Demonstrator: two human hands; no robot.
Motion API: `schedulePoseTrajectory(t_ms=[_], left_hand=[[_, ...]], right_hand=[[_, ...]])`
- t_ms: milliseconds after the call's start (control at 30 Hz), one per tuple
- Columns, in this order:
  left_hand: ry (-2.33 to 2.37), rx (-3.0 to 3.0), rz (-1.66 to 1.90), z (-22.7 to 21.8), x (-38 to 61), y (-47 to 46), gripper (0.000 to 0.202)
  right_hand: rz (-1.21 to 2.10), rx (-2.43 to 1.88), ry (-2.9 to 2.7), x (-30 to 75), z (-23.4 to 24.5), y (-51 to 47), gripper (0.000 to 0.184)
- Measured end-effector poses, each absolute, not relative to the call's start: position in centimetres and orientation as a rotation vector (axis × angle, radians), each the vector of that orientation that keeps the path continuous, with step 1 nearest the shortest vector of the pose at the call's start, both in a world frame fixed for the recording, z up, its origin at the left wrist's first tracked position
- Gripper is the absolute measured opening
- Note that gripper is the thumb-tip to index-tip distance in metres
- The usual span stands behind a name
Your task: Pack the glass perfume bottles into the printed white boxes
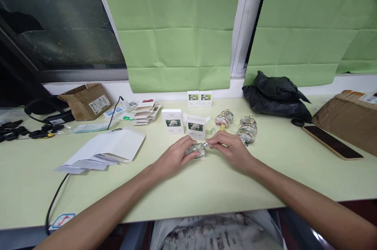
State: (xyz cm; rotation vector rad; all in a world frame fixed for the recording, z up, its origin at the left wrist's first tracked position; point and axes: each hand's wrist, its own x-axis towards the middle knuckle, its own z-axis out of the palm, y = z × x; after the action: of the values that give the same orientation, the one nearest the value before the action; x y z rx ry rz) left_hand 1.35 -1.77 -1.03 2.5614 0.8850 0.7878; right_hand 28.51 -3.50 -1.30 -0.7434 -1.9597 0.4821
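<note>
My left hand [176, 155] is closed around a clear glass perfume bottle [196, 148], which lies tilted on its side with its neck to the right. The fingertips of my right hand [231, 148] pinch at the silver top [205, 145] of that bottle; whether a smaller part is between them is hidden. Just behind the bottle stands an open white box [195, 126] with a flower picture, its flaps up. A closed white box [172, 121] is beside it on the left. Beyond my right hand are clear glass bottles [247, 126] with gold-coloured tops.
Two small white boxes [199, 99] stand against the wall. More glass bottles [224, 117] sit behind my right hand. White paper sheets [103, 148], flat packets [147, 112] and a brown carton [85, 101] lie left. A black bag [277, 97], phone [332, 142] and brown parcel [349, 120] lie right.
</note>
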Motion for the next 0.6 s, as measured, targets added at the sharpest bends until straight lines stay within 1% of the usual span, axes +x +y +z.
schedulePoseTrajectory(t_ms=[100, 233, 467, 533, 600], left_hand=[[0.886, 2.605, 0.789, -1.04, 1.34, -1.71, 0.028], [0.873, 2.64, 0.786, -1.08, 1.29, -1.57, 0.028], [0.868, 2.482, 0.743, -0.64, 1.48, -1.8, 0.027], [0.865, 2.433, 0.744, -0.46, 1.65, -1.97, 0.027], [0.87, 2.405, 0.743, -0.36, 1.77, -2.09, 0.028]], right_hand=[[0.501, -0.763, -1.958, 28.51, -1.13, -3.58, 0.019], [0.584, -0.834, -1.919, 28.41, -1.02, -3.64, 0.015], [0.891, -0.88, -1.732, 28.12, -1.78, -3.34, 0.011], [0.86, -0.868, -1.746, 28.13, -1.64, -3.42, 0.01], [0.755, -0.858, -1.811, 28.22, -1.28, -3.59, 0.01]])
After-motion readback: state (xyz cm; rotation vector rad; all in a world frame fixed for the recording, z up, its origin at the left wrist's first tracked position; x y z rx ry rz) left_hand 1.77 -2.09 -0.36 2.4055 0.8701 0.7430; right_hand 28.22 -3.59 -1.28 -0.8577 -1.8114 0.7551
